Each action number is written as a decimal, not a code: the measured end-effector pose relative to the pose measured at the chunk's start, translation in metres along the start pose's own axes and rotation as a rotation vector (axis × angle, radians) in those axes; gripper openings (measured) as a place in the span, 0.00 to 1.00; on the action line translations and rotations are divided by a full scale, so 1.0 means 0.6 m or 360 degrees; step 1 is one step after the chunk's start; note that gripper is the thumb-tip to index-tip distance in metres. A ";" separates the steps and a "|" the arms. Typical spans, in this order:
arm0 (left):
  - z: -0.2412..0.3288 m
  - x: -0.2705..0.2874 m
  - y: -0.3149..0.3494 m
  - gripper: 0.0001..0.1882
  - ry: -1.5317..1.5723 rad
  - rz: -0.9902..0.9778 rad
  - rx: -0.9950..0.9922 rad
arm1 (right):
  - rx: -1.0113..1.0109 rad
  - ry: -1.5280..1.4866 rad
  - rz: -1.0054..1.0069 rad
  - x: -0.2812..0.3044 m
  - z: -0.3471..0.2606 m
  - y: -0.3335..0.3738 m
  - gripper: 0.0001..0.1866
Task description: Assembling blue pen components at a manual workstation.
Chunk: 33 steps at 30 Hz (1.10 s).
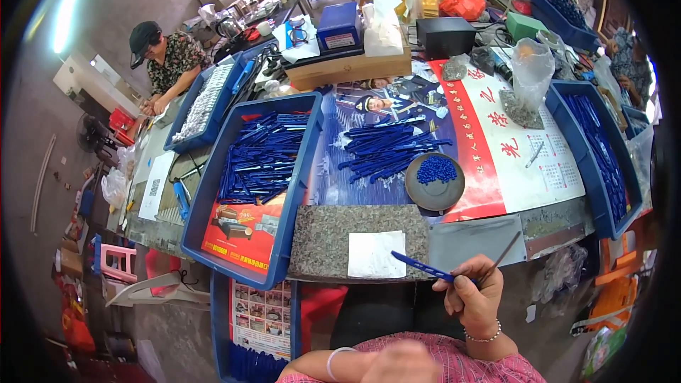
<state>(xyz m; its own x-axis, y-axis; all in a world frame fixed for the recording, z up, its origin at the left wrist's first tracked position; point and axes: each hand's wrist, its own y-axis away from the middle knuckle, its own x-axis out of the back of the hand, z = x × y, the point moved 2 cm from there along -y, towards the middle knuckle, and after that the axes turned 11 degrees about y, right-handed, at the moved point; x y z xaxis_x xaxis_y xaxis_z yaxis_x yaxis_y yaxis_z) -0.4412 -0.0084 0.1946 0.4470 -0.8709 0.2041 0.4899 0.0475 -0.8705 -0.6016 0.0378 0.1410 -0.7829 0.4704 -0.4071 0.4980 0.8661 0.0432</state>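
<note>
My right hand [474, 292] is closed at the table's near edge, pinching a slim blue slotted strip [425, 267] that points left over a white paper square [376, 254]. A thin dark rod-like tool [502, 255] also sticks up from that hand; its kind is hard to make out. Low at the front, my left hand [401, 363] is smeared by motion, its fingers unclear. Beyond the stone slab [323, 230] lies a pile of similar blue strips [386, 149]. Beside it, a round dark dish [434, 195] holds small blue pieces [436, 169].
Blue trays of strips stand at left [190, 237] and right [630, 227]; another tray [221, 340] sits low near my lap. A wooden box [347, 71] and a bagged pile [521, 106] lie farther back. Another person [170, 60] works at far left.
</note>
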 end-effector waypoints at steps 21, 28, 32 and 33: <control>-0.050 0.047 0.092 0.13 0.0497 0.1220 0.1541 | -0.0025 0.0940 -0.0438 -0.059 0.028 0.012 0.08; -0.035 0.091 0.152 0.12 0.0828 0.1726 0.1391 | -0.0040 0.0909 -0.0212 -0.051 0.009 -0.010 0.05; -0.030 0.093 0.178 0.10 0.0928 0.1841 0.1530 | 0.0069 0.0939 -0.0202 -0.033 0.016 -0.026 0.04; -0.031 0.091 0.182 0.10 0.0892 0.1838 0.1608 | 0.0075 0.0933 -0.0187 -0.031 0.017 -0.028 0.03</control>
<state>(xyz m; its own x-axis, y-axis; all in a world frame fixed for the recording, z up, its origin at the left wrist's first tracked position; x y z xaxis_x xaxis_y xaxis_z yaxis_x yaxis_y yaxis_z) -0.3771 -0.0597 0.1027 0.7012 -0.1952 -0.6857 0.4708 0.8490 0.2398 -0.5915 0.0126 0.1385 -0.9021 0.3986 0.1653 0.4014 0.9157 -0.0178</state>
